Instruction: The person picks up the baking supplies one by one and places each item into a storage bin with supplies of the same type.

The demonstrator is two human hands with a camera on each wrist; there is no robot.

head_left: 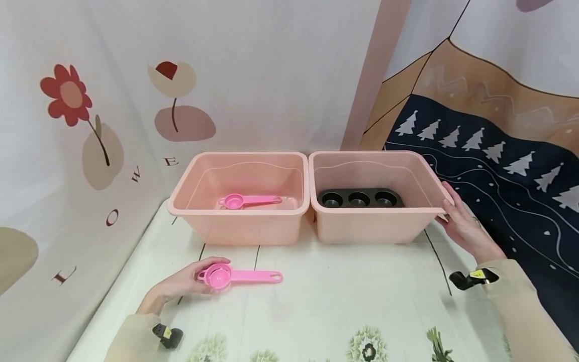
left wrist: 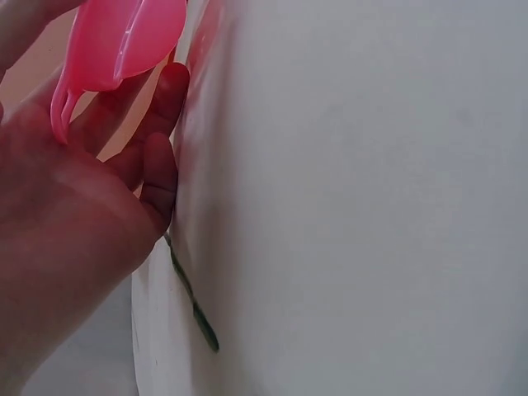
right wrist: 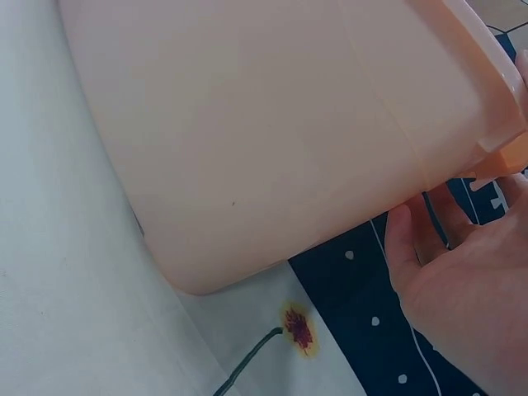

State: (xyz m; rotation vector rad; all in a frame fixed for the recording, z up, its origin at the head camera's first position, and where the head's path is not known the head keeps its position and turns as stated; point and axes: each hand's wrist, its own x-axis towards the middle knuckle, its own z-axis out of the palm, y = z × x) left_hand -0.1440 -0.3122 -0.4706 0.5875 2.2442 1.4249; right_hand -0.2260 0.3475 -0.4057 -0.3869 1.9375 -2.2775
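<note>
In the head view my left hand [head_left: 183, 279] holds a pink egg separator [head_left: 253, 276] by its round cup end, low over the table in front of the left bin. Its slotted handle points right. The left wrist view shows the pink cup [left wrist: 136, 41] between thumb and fingers, with the fingertips close to the cloth. My right hand [head_left: 468, 229] grips the right end of the right pink bin [head_left: 362, 226] at its rim. In the right wrist view, fingers [right wrist: 404, 247] sit under that rim. A black muffin pan [head_left: 359, 199] with round cups lies inside this bin.
The left pink bin [head_left: 249, 229] stands beside the right one, rims nearly touching. Inside it lies another pink scoop-shaped tool [head_left: 251, 200]. A white flower-printed cloth [head_left: 325, 296] covers the table, and a printed curtain [head_left: 271, 75] hangs behind the bins.
</note>
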